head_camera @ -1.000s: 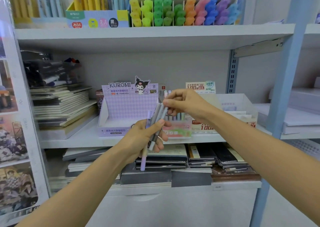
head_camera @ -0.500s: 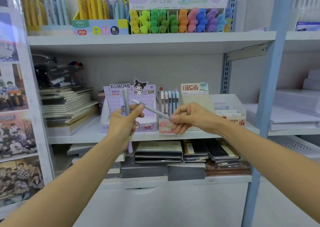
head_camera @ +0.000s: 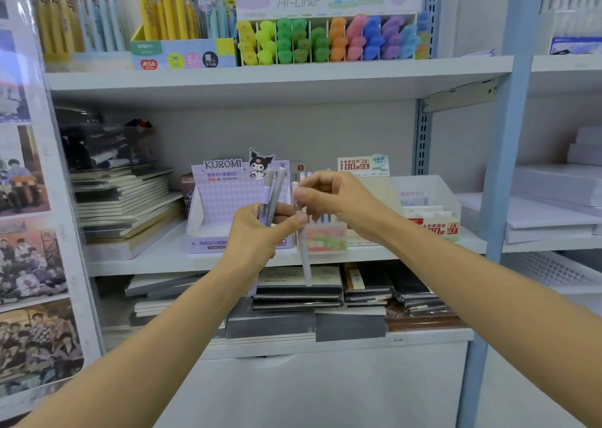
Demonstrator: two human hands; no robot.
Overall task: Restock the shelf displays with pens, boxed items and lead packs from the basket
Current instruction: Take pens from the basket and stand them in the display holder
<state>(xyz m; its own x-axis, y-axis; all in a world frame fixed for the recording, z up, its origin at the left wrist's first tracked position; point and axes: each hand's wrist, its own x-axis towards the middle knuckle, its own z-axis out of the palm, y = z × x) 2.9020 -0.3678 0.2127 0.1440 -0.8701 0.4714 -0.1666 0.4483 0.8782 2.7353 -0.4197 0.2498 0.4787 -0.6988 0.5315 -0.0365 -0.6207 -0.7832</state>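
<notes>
Spanning the view, a white flat-boarded shelf carries stacked notebooks at mid-level and, to their right, a lilac cardboard KUROMI display box. In front of that box the left hand curls its fingers round the grey and lilac pens, two slim matte barrels held upright. Just beside it the right hand pinches a pale pen near its top, so the smooth barrel hangs down next to the left thumb.
</notes>
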